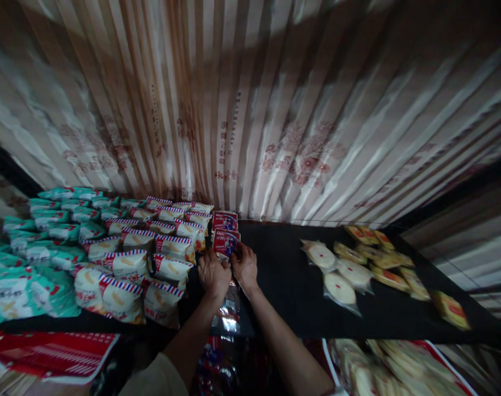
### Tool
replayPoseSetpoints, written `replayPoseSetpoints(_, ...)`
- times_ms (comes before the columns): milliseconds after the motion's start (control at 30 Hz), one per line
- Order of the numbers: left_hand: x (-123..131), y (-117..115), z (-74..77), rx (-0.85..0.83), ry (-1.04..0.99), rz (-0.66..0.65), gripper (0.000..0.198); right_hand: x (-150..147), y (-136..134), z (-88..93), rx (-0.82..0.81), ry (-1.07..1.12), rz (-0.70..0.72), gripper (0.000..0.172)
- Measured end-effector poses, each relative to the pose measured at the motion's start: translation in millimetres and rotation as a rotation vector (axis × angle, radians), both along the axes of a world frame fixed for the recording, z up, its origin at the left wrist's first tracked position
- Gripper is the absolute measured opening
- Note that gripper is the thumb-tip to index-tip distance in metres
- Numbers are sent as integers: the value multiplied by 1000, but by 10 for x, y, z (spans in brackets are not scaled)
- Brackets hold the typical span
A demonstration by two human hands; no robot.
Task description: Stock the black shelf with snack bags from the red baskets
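Note:
A red snack packet (pixel 226 242) with white print and a dark blue patch lies on the black shelf surface, between my two hands. My left hand (pixel 214 274) is closed at its lower left edge, fingers bent. On the lower right corner, my right hand (pixel 244 268) pinches the packet between thumb and fingers. Just behind it lies a similar red packet (pixel 224 221). Shiny clear wrapping (pixel 229 312) shows between my forearms, below the hands. To the left of my left hand stand rows of white snack bags (pixel 129 265) with striped red and blue tops.
Teal snack bags (pixel 39 250) fill the far left. On the right lie round pale cakes in clear wrap (pixel 339 289) and yellow packets (pixel 388 278). A box of flat wrapped cakes (pixel 382 363) sits below the front edge. A printed curtain (pixel 250 110) hangs behind.

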State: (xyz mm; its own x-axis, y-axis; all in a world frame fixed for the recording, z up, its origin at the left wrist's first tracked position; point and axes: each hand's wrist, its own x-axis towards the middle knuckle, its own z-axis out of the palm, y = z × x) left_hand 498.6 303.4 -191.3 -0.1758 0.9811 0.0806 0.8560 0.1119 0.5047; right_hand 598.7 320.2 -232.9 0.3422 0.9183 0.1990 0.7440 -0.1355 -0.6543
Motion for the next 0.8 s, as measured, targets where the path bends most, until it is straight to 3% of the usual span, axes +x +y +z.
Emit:
replayPoseSetpoints(233, 12, 1, -12, -8, -38, -17, 40, 0, -8, 54, -11, 40, -18, 44)
replayPoseSetpoints(500, 107, 81, -180, 78, -99, -55, 51, 31, 24, 15, 74, 19, 53, 44)
replayPoseSetpoints(800, 112, 222, -283, 125, -179, -46, 47, 64, 64, -55, 116, 7, 72, 43)
